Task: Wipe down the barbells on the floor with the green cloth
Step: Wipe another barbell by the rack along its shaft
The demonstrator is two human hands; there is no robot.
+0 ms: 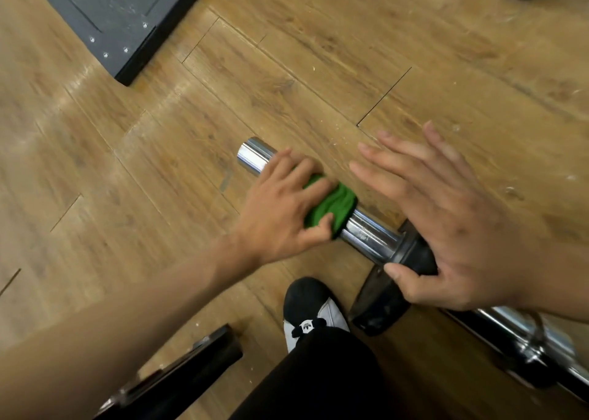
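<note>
- The left hand point(280, 209) is curled round the green cloth point(334, 207), which is gripped between fingers and thumb.
- The cloth is wrapped over the chrome sleeve of the barbell point(369, 233), which is laid on the wooden floor point(159, 164).
- The right hand point(446, 228) is held wide, fingers spread straight, with the thumb set against the black collar point(414, 257).

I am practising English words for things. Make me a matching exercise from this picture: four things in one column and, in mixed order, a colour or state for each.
Things:
1. green cloth
2. left hand
3. right hand
4. barbell

States:
a. fingers straight, thumb on the black plate
b. shiny chrome
c. wrapped round the barbell
d. grips the green cloth

Pairs: 1-c, 2-d, 3-a, 4-b
</note>
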